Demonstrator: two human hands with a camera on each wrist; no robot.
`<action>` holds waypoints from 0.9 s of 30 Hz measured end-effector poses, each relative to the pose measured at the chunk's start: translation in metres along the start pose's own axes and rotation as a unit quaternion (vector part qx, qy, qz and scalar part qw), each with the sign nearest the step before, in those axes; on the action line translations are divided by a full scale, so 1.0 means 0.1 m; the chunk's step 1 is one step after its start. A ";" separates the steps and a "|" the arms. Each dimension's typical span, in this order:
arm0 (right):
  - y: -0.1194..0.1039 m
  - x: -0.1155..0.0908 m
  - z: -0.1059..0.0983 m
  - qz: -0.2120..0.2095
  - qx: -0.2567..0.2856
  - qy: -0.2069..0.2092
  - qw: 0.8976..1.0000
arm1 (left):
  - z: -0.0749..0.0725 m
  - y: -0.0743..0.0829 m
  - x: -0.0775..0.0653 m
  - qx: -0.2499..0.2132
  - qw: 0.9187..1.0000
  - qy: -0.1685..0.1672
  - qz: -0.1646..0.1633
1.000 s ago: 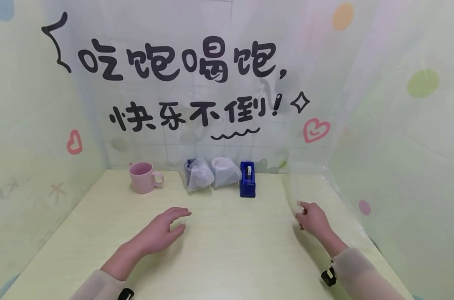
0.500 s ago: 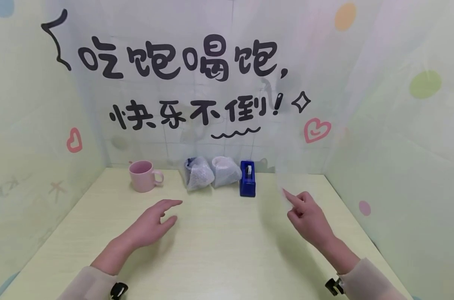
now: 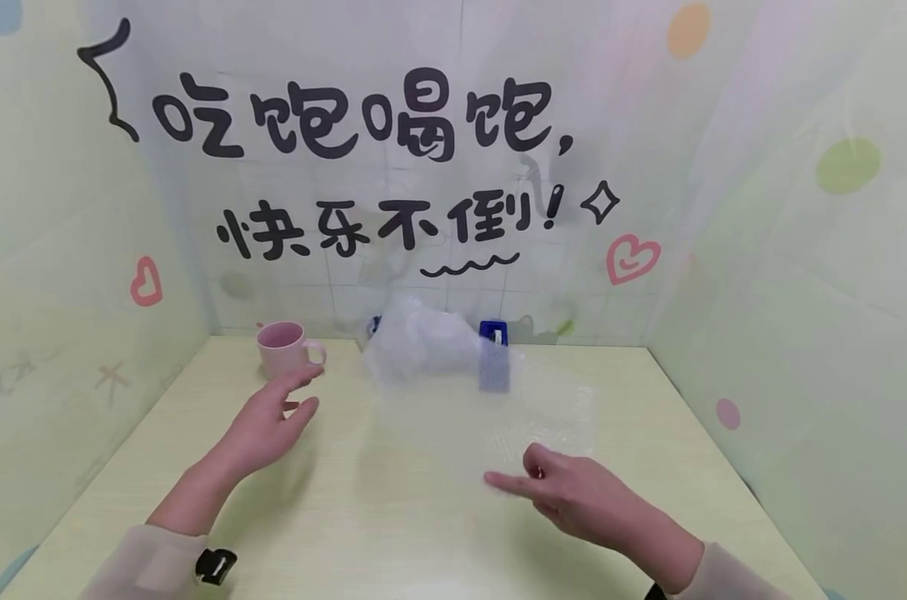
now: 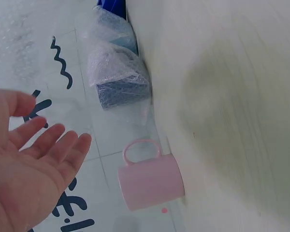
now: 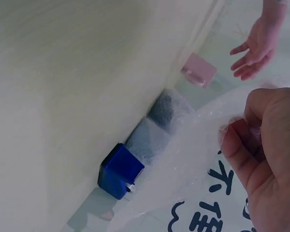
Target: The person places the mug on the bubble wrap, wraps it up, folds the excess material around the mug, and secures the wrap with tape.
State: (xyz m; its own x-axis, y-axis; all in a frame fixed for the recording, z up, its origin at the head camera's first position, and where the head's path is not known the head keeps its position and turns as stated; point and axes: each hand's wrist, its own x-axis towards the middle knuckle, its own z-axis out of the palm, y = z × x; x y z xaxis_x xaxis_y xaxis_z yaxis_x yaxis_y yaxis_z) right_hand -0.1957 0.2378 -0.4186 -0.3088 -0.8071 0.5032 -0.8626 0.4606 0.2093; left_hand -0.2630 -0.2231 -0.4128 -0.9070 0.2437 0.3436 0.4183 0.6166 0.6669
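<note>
A clear sheet of bubble wrap (image 3: 547, 400) hangs from my right hand (image 3: 584, 500), which pinches one edge between thumb and fingers. In the head view the sheet spreads up and to the left over the middle of the table. My left hand (image 3: 262, 429) is held above the table with relaxed fingers and nothing in its grasp. A pink mug (image 3: 279, 357) stands upright just beyond its fingertips, its handle to the right. The left wrist view shows the mug (image 4: 151, 182) apart from the palm.
Two bubble-wrapped objects (image 4: 118, 72) stand side by side at the back wall, partly veiled by the sheet. Next to them is a blue tape dispenser (image 5: 120, 169). Printed plastic sheeting (image 3: 791, 275) encloses the table (image 3: 423, 542) on three sides.
My right hand has come in from the right and toward me, bringing the bubble wrap across the table's middle. My left hand has moved left and forward, up to the mug.
</note>
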 end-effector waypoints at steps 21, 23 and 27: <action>0.07 -0.13 0.23 0.195 0.265 -0.307 0.893 | 0.41 -0.09 -0.19 0.051 0.949 -0.311 -0.021; 0.17 -0.15 0.26 0.248 0.249 -0.295 0.889 | 0.42 -0.11 -0.19 0.064 0.947 -0.313 -0.021; 0.35 -0.19 0.37 0.302 0.202 -0.252 0.897 | 0.44 -0.13 -0.17 0.082 0.946 -0.314 -0.025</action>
State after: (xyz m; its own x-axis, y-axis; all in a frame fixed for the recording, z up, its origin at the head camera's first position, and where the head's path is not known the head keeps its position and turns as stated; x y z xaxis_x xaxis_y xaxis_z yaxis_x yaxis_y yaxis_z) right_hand -0.2354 0.2555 -0.4519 -0.8231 -0.5663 -0.0421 -0.5195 0.7808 -0.3471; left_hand -0.2552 -0.2024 -0.4570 -0.7978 0.5752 -0.1807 0.4066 0.7345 0.5433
